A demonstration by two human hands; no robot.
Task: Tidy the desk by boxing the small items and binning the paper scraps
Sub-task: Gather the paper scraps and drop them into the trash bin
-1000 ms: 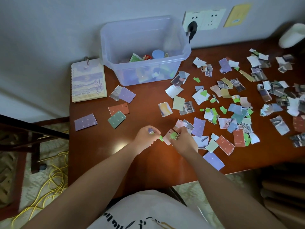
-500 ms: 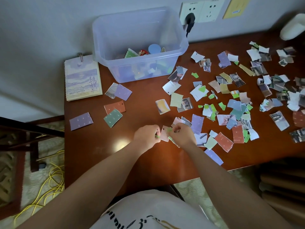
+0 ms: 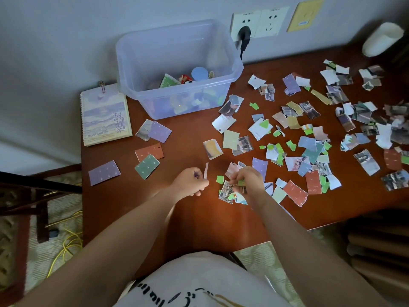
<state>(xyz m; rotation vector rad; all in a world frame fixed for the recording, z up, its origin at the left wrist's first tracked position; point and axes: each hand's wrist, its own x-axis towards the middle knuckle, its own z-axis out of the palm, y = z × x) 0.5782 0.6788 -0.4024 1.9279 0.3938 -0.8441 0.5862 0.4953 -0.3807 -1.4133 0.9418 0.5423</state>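
Leaning over a red-brown wooden desk (image 3: pixel 199 220), working at its near edge. Keeping to the front while a clear plastic box (image 3: pixel 177 103) is standing at the back against the wall, holding small items (image 3: pixel 199 73), among them a blue round one. Seeing no bin anywhere in view.

Reading "Moon And Sea" on the cover of the spiral notebook (image 3: pixel 106 116) lying left of the box. Not making out the characters printed beside it.

Facing paper scraps (image 3: pixel 309 142) lying thick over the right half of the desk, with a few larger cards (image 3: pixel 104 172) well apart at the left. Judging all of these as nearly weightless, limp, and apt to slide on the polished wood or flutter off. Probably wanting to pinch each at an edge, or sweep several into a pile, rather than press down flat.

Pinching a narrow pale strip (image 3: pixel 206 170) upright in the left hand (image 3: pixel 190 181), fingers curled round its lower end. Curling the right hand (image 3: pixel 249 180) down over a small heap, closing on a few little pieces just beside a loose green scrap (image 3: pixel 219 179) and above a torn photo scrap (image 3: pixel 226 191). Not being able to tell how many.
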